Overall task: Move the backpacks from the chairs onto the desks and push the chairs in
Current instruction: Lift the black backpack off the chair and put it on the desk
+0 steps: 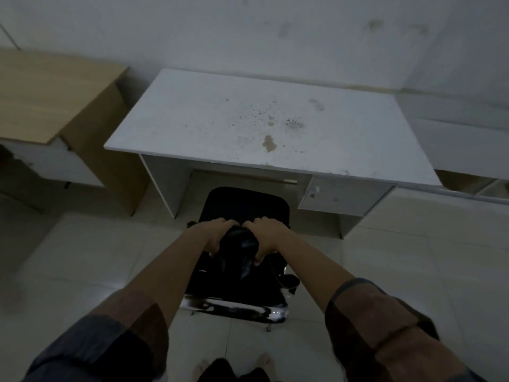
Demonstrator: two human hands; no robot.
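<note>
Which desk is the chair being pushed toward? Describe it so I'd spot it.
Against the back wall stand two desks side by side. It is the white desk, straight ahead of the black chair. Unlike the wood-topped desk to its left, its top is white and stained.

Dim light fills the room. A pale, scuffed wall (248, 28) runs across twelve o'clock. Pale floor tiles (413, 257) spread below. At ten o'clock stands a wooden cabinet (41, 92).
</note>
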